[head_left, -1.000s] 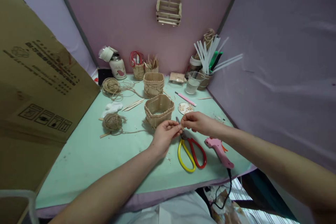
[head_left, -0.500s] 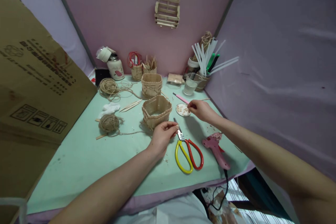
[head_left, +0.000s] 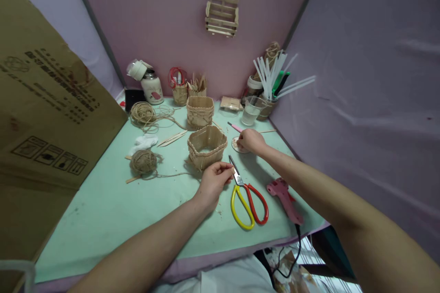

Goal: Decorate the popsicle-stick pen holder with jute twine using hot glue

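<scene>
My left hand (head_left: 213, 185) is closed in a pinch over the scissors' blades, with a small pale piece at its fingertips, too small to name. My right hand (head_left: 253, 141) reaches down to a small round white dish (head_left: 235, 144) of little pale bits, its fingertips over the dish and partly hidden. Just beyond my left hand stands a woven craft basket (head_left: 206, 147) with a braided rim. Scissors (head_left: 243, 186) with one yellow and one red handle lie beside my left hand, blades pointing away. A pink glue gun (head_left: 285, 199) rests under my right forearm.
A second basket (head_left: 200, 112) stands behind the first. Twine ball (head_left: 143, 162) and twine coil (head_left: 142, 114) lie left, near a white cloth (head_left: 144, 142). Farther back are a clear cup (head_left: 250, 114), glue sticks (head_left: 270, 73) and a bottle (head_left: 152, 87). A cardboard box (head_left: 51, 114) borders the left.
My right hand has moved a little left and over the dish, covering more of it. My left hand keeps its pinch near the scissors. The view has shifted slightly.
</scene>
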The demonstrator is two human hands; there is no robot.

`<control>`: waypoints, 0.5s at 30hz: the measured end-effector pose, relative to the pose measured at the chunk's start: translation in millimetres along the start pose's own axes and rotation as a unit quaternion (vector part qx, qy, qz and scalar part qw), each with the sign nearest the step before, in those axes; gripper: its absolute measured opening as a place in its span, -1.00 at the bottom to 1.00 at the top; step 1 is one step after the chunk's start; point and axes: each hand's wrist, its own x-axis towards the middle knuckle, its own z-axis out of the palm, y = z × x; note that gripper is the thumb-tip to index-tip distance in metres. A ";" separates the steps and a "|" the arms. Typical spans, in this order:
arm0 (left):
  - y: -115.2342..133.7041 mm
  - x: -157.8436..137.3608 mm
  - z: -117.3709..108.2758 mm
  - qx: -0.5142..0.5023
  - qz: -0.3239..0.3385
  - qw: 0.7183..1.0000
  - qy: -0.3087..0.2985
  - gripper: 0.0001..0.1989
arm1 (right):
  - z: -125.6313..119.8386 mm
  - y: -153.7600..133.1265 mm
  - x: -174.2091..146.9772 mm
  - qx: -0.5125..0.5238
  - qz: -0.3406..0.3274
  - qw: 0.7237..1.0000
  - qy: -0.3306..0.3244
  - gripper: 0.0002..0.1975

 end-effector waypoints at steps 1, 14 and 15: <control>-0.3 0.2 -0.3 0.001 0.002 1.000 -0.001 -0.74 | 0.4 -1.5 0.1 -0.004 0.004 1.000 -0.001 -0.81; -2.4 2.4 -2.8 0.003 0.006 1.000 -0.009 -0.76 | 7.2 -4.4 7.7 0.006 0.035 0.999 -0.018 -0.80; -2.6 2.3 -2.8 0.006 0.009 1.000 -0.011 -0.77 | 7.4 -4.7 8.2 0.015 0.035 0.999 -0.017 -0.82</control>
